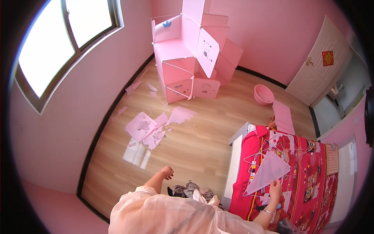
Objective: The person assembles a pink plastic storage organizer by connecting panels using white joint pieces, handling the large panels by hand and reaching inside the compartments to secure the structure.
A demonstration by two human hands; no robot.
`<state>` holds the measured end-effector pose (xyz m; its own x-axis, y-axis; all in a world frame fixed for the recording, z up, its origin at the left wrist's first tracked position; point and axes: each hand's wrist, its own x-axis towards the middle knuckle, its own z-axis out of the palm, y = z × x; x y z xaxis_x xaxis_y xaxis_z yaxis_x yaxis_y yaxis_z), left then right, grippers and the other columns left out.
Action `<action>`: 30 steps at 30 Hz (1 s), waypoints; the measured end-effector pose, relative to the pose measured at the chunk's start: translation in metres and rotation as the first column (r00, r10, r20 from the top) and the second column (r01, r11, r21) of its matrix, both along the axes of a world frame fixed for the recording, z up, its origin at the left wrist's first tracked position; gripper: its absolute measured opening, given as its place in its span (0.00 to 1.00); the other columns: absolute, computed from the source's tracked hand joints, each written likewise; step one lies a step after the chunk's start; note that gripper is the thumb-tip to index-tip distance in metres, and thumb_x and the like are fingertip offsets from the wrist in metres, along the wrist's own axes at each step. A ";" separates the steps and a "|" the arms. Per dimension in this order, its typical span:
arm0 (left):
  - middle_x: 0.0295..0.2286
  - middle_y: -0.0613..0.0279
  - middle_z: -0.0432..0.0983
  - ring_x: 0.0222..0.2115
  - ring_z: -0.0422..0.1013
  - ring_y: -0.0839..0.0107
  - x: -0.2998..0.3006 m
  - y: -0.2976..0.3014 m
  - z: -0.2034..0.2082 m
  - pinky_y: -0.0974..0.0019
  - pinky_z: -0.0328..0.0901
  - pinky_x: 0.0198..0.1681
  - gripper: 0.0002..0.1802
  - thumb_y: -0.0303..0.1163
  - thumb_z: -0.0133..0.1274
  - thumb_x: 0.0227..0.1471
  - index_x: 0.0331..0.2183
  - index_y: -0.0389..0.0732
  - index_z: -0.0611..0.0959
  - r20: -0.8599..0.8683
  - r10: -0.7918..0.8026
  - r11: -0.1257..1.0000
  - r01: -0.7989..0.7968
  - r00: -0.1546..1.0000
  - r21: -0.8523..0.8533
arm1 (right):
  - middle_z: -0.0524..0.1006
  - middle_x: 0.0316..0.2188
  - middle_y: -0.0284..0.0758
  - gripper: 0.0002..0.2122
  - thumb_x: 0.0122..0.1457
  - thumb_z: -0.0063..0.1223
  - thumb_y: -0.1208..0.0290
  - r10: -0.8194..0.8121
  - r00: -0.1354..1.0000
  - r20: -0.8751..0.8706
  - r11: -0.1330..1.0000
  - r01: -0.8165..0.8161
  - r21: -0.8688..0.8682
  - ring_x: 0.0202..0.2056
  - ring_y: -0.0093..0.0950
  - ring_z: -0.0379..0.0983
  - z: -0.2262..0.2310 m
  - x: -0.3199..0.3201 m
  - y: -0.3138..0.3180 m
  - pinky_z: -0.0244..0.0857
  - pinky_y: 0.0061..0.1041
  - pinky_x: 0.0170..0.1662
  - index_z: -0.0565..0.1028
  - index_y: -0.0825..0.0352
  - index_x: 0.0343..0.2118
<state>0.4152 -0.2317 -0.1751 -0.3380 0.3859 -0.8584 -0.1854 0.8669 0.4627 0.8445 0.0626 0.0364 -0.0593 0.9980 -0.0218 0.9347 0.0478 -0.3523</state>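
Observation:
My right hand point(276, 188), a silver bracelet on its wrist, pinches the lower edge of a pale pink triangular plastic sheet piece point(269, 171) above the bed. Thin white wire frames point(249, 158) lie on the red patterned bedspread point(304, 206), partly hidden by that piece. My left hand point(167, 172) hangs over the wood-look floor with its fingers loosely bent and nothing visible in it. Below it on the floor is a heap of grey and black cloth point(191, 190). Broken pink panel pieces point(142, 126) are scattered farther off on the floor.
A leaning pink cube cabinet point(177, 48), one door point(207, 52) hanging ajar, stands at the far wall. A pink basin point(263, 94) and a pink panel point(283, 117) are beyond the bed. The white room door point(317, 62) is at far right, a window point(58, 46) at left.

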 end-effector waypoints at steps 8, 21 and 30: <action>0.28 0.57 0.73 0.21 0.71 0.66 -0.063 0.078 0.003 0.64 0.66 0.21 0.14 0.32 0.41 0.46 0.36 0.38 0.72 0.006 0.097 0.994 -0.097 0.995 0.059 | 0.73 0.29 0.42 0.13 0.50 0.43 0.62 0.265 0.964 0.019 0.957 -0.261 -0.129 0.33 0.37 0.69 -0.003 -0.131 0.103 0.61 0.31 0.36 0.71 0.68 0.30; 0.29 0.55 0.72 0.24 0.71 0.64 -0.174 0.109 0.025 0.64 0.68 0.24 0.15 0.32 0.42 0.46 0.36 0.35 0.72 0.035 0.463 0.880 -0.464 0.886 0.097 | 0.74 0.22 0.38 0.11 0.51 0.44 0.67 0.712 0.613 -0.342 0.589 -0.787 -0.184 0.26 0.26 0.70 -0.021 -0.415 0.196 0.63 0.22 0.32 0.71 0.71 0.28; 0.27 0.56 0.72 0.22 0.71 0.62 -0.330 0.123 -0.017 0.62 0.67 0.21 0.12 0.31 0.42 0.46 0.34 0.36 0.71 0.075 0.559 0.827 -0.562 0.826 0.023 | 0.74 0.20 0.36 0.10 0.51 0.43 0.64 0.750 0.527 -0.400 0.620 -0.771 0.147 0.25 0.33 0.71 0.088 -0.628 0.254 0.63 0.27 0.29 0.72 0.66 0.25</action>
